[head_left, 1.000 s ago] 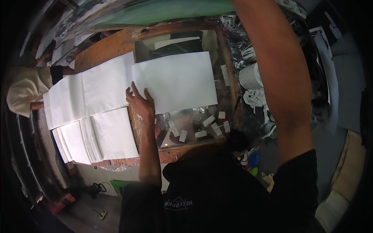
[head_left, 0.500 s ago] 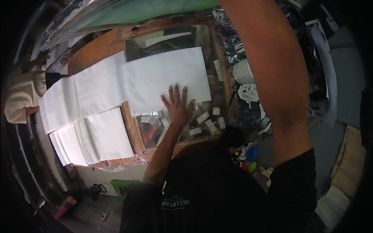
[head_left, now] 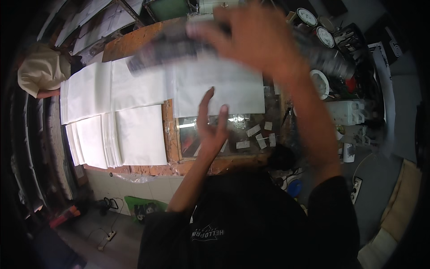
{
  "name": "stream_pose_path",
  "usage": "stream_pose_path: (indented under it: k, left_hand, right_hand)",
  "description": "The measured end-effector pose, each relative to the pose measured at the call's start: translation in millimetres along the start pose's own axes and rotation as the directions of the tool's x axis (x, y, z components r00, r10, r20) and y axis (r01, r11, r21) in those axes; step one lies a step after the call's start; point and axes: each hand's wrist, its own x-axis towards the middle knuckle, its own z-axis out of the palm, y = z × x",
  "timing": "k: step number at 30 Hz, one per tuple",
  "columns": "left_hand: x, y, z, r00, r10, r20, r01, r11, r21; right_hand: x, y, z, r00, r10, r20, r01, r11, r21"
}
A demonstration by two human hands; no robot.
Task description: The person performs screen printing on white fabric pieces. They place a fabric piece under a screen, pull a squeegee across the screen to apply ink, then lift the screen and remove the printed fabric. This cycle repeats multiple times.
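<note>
White sheet (head_left: 244, 93), far edge partly hidden by dark bar (head_left: 163, 56) (badly blurred)

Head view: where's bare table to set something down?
Bare-looking: orange wood behind the white sheets, back left; narrow strip between near stack and glass. Crowded: glass front right (pale scraps); right side (containers); over back middle (right hand, blurred dark object).

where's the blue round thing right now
In the head view, the blue round thing shows right of centre, lower half, between the person's torso and right sleeve.
</note>
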Motion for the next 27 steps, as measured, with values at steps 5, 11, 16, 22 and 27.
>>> stream_pose_path:
  k: [5, 11, 16, 22, 27]
  left_hand:
    - [-61.9, 13.5, -34.9, 0.872, -0.458, 0.173, 0.361, 0.361, -0.860]
    - [-64.7, -96.3, -20.9, 0.563, -0.809, 0.168, 0.639, 0.297, -0.710]
    - [-69.3, -109.6, -23.7, 0.527, -0.823, 0.211, 0.664, 0.244, -0.707]
    - [-71.5, -118.0, -27.5, 0.574, -0.785, 0.235, 0.626, 0.236, -0.743]
    - [-64.1, -114.5, -19.2, 0.507, -0.844, 0.175, 0.649, 0.240, -0.722]
  right_hand:
    - [-134.6, 25.4, 124.5, 0.994, -0.110, 0.012, 0.110, 0.985, -0.133]
    - [-179.7, 58.7, 203.6, 0.985, -0.042, 0.169, 0.048, 0.998, -0.031]
    - [-192.9, 52.5, 206.1, 0.903, 0.153, 0.402, -0.170, 0.985, 0.006]
    - [-216.8, 47.7, 233.9, 0.977, 0.092, 0.192, -0.069, 0.990, -0.122]
    - [-164.6, 75.6, 248.8, 0.994, 0.059, 0.090, -0.040, 0.980, -0.196]
